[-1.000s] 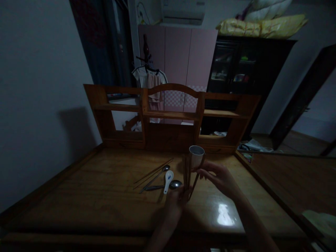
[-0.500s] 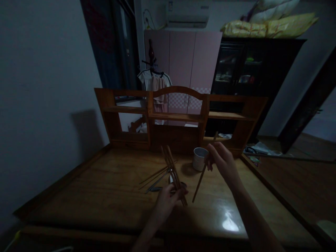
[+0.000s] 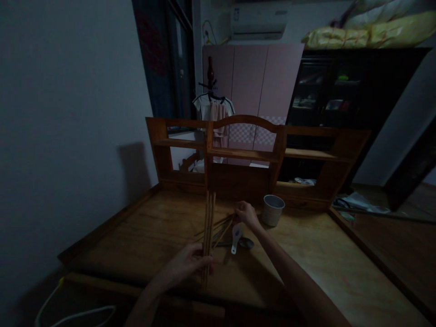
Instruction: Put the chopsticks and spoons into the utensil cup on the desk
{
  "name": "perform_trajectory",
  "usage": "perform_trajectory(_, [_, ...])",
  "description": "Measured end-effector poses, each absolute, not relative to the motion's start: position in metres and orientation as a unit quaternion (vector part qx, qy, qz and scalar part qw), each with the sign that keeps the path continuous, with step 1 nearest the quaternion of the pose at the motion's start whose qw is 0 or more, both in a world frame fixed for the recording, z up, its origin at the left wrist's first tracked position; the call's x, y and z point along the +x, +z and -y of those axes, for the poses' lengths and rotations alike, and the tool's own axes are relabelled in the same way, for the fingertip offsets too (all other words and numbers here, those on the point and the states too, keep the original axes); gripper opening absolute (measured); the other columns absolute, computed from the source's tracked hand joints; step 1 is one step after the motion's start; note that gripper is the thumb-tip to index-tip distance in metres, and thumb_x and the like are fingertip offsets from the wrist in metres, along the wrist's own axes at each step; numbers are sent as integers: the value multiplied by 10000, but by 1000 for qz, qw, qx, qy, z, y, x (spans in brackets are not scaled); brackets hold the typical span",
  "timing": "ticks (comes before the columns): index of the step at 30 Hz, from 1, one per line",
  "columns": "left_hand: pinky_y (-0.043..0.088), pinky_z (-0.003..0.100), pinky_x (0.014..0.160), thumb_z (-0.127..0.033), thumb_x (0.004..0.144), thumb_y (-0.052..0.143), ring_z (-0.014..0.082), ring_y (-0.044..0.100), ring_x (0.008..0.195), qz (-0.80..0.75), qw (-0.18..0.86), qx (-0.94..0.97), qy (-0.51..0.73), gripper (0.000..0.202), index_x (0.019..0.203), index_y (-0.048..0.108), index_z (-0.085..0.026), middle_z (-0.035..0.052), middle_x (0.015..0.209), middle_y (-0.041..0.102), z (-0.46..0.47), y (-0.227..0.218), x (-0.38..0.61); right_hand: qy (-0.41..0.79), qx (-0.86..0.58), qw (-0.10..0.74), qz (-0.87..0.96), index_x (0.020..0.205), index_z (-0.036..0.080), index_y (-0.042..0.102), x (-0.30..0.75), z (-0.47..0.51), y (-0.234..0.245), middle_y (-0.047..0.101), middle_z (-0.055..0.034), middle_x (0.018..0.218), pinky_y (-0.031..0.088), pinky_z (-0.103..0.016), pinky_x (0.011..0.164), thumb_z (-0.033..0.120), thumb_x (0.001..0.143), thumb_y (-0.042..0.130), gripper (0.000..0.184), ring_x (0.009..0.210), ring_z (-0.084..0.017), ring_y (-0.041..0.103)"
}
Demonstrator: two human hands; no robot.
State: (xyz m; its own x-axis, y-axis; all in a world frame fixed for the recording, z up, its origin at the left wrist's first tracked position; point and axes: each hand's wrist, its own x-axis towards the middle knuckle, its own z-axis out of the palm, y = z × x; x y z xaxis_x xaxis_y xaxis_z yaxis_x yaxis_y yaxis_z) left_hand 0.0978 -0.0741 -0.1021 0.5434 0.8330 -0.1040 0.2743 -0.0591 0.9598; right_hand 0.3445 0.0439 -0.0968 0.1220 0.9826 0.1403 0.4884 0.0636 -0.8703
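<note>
My left hand [image 3: 190, 263] is closed round a bundle of wooden chopsticks [image 3: 208, 218], held upright over the near part of the wooden table [image 3: 306, 254]. My right hand [image 3: 245, 214] reaches forward and pinches the ends of more chopsticks [image 3: 218, 227] lying on the table. Just below that hand lie a white ceramic spoon [image 3: 235, 237] and a metal spoon [image 3: 245, 243]. A small grey cup [image 3: 273, 210] stands upright to the right of my right hand.
A wooden shelf unit [image 3: 252, 154] runs along the table's far edge. Behind it are a pink wardrobe [image 3: 252, 81], a coat stand with clothes [image 3: 213, 104] and a dark cabinet [image 3: 340, 100]. A white loop-shaped object [image 3: 78, 313] lies at the lower left.
The view swung left. The cup, held up a second ago, now stands on the table. My right hand moved from near the cup to the chopsticks lying on the table; my left turned its bundle upright.
</note>
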Motion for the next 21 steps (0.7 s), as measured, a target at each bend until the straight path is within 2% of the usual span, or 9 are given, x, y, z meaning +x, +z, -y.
perform_trajectory(2, [488, 276, 751, -463, 825, 613, 201, 667, 810, -384, 561, 698, 224, 341, 840, 703, -134, 55, 823, 735, 71, -103, 86, 293, -627, 408, 596, 950, 144, 654, 346, -45, -105, 710, -48, 787, 536, -266, 644, 215, 810, 677, 159, 690, -170, 692])
perform_trajectory(4, [485, 275, 729, -471, 825, 613, 199, 666, 783, -377, 571, 698, 211, 359, 844, 707, -125, 63, 816, 739, 67, -104, 78, 301, -621, 404, 601, 891, 130, 662, 348, -43, -110, 708, -58, 744, 519, -250, 601, 271, 820, 682, 159, 657, -171, 684])
perform_trajectory(7, [483, 275, 726, -487, 825, 608, 202, 667, 780, -374, 572, 701, 205, 384, 822, 711, -117, 74, 810, 741, 60, -104, 74, 338, -584, 410, 614, 869, 135, 680, 348, -35, -108, 674, -42, 591, 470, -235, 491, 415, 841, 632, 286, 527, -182, 658])
perform_trajectory(9, [485, 276, 735, -482, 819, 618, 204, 669, 789, -368, 577, 703, 193, 373, 816, 714, -122, 72, 815, 743, 56, -103, 74, 374, -547, 412, 626, 844, 134, 692, 344, -26, -103, 663, -27, 574, 456, -237, 462, 522, 851, 572, 406, 480, -170, 633])
perform_trajectory(11, [486, 277, 741, -465, 815, 629, 206, 671, 799, -362, 586, 703, 179, 345, 828, 717, -131, 68, 831, 746, 54, -101, 77, 414, -504, 407, 640, 809, 136, 709, 336, -12, -97, 673, -23, 608, 456, -231, 474, 572, 814, 593, 451, 500, -158, 629])
perform_trajectory(17, [484, 270, 745, -456, 828, 609, 204, 664, 814, -331, 586, 725, 148, 337, 839, 719, -138, 70, 850, 742, 54, -97, 92, 493, -423, 420, 634, 787, 154, 727, 315, 16, -85, 649, 10, 586, 435, -219, 502, 541, 704, 724, 395, 522, -127, 582])
perform_trajectory(21, [475, 248, 700, -442, 853, 557, 164, 631, 738, -355, 566, 717, 200, 308, 863, 654, -149, 40, 792, 697, 41, -100, 88, 510, -410, 471, 592, 723, 146, 674, 323, 11, -87, 640, 4, 589, 447, -230, 521, 535, 688, 738, 396, 532, -129, 591])
